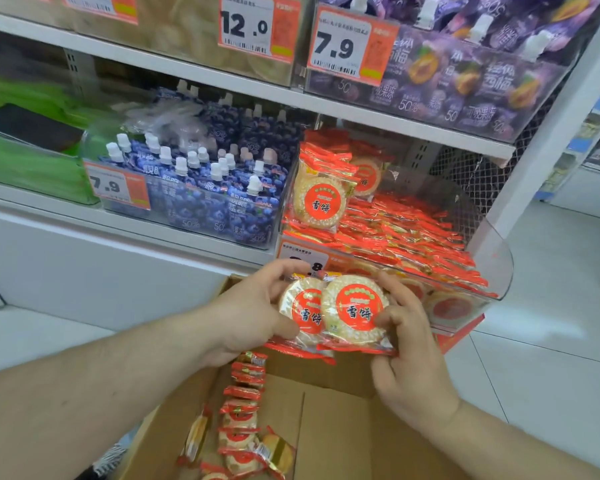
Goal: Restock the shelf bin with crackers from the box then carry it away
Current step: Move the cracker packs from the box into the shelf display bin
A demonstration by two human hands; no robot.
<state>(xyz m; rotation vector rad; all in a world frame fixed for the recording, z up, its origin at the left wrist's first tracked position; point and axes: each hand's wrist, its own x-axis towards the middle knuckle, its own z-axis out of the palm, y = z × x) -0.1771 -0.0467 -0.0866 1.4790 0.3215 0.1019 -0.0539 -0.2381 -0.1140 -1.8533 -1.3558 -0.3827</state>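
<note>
Above the open box (343, 427), head view: left hand (246, 313) and right hand (409, 344) pinch two cracker packs (340, 310) between curled fingers | just near the bin (496, 244), right of blueberry pouches (201, 188) | risk: overlapping slick packs may slide apart and drop.

A white metal shelf (174, 233) carries a clear plastic bin (492, 268) on the right, filled with red-wrapped round crackers (406, 226). Just left of it stands a clear bin of blue spouted pouches (205, 188), and at far left a green-tinted bin (32, 164). An upper white shelf (257, 95) holds a bin of purple pouches (465, 81).
</note>
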